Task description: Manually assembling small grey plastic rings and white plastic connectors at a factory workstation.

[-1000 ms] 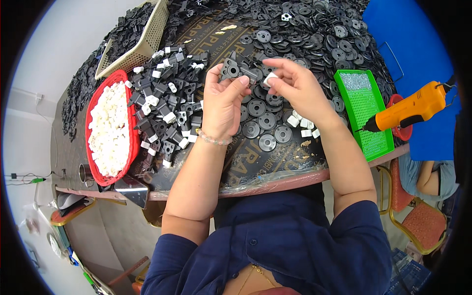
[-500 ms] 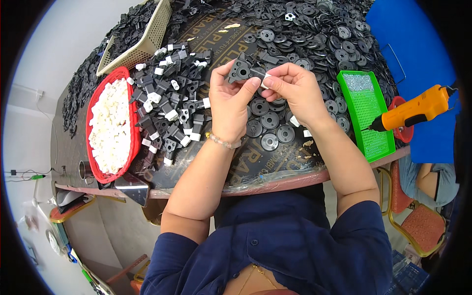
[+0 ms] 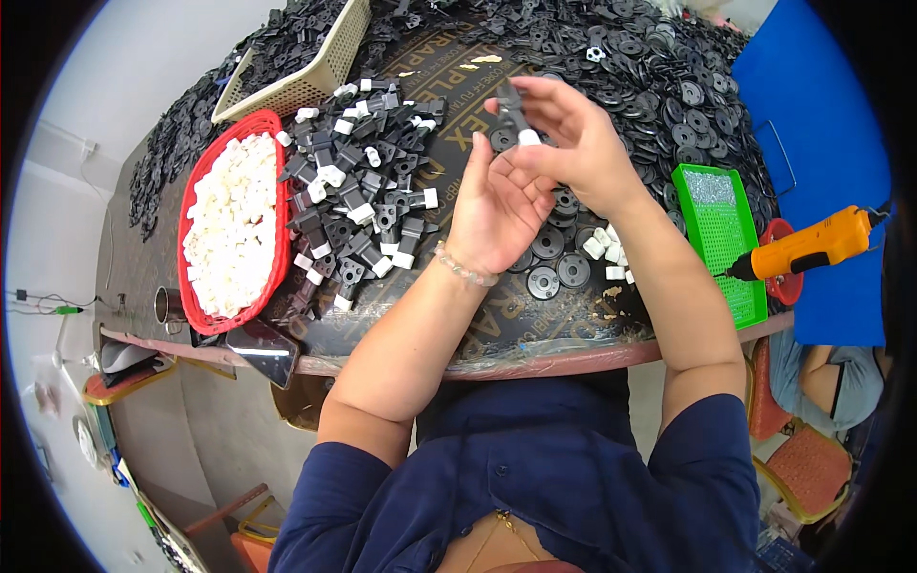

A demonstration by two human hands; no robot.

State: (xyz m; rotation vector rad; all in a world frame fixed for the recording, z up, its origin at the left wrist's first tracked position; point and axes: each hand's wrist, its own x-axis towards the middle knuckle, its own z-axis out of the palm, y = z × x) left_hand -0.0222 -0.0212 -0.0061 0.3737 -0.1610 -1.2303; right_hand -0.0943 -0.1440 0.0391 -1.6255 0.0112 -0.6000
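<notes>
My right hand is raised over the table and pinches a small black plastic part with a white cap between thumb and fingers. My left hand is palm up just below it, fingers spread, holding nothing that I can see. To the left lies a heap of assembled black parts with white caps. Black round discs lie under and beyond both hands, and a few loose white caps sit by my right wrist.
A red oval basket of white caps stands at the left. A beige mesh basket with black parts sits at the back left. A green tray and an orange power screwdriver lie at the right. A phone rests on the front edge.
Both hands have lifted off the discs. My right hand has carried the black part up, and my left hand has let go and turned palm up.
</notes>
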